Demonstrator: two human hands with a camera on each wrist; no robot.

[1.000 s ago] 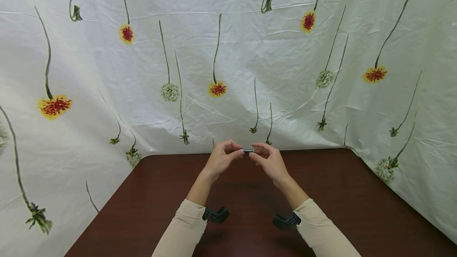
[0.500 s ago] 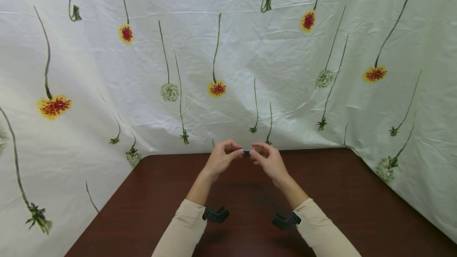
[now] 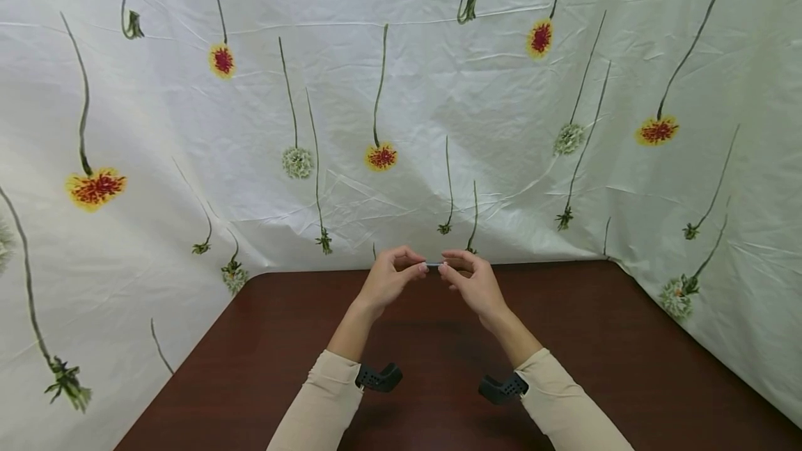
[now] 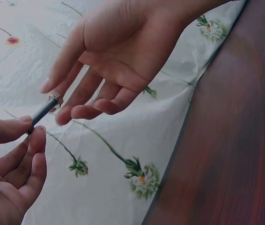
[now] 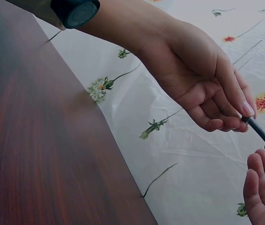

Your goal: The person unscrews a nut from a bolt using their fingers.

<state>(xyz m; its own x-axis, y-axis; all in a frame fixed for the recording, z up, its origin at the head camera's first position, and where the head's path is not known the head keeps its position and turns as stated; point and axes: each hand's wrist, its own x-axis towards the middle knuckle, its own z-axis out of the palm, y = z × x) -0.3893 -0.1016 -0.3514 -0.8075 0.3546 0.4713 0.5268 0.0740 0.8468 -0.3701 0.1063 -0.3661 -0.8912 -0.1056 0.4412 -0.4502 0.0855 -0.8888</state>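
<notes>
Above the far part of the table, both hands meet at a small metal bolt [image 3: 433,265]. My left hand [image 3: 383,282] pinches one end of it between thumb and fingertips. At the other end sits a silver nut [image 4: 55,99], with the threaded shank showing between. My right hand [image 3: 481,289] has its thumb and a finger at the nut, the other fingers loosely bent. In the right wrist view the bolt [image 5: 258,129] slants down to the right, its dark end under the left thumb. The left fingertips hide part of that end.
A dark reddish-brown table [image 3: 301,339] lies under the arms. Behind it and along its sides hangs a white curtain [image 3: 413,89] printed with flowers. Black wrist cameras, such as the left one [image 3: 379,376], sit over the beige sleeves.
The right thumb has risen slightly and now covers the nut, which showed a second ago. My left hand and the bolt have stayed in place.
</notes>
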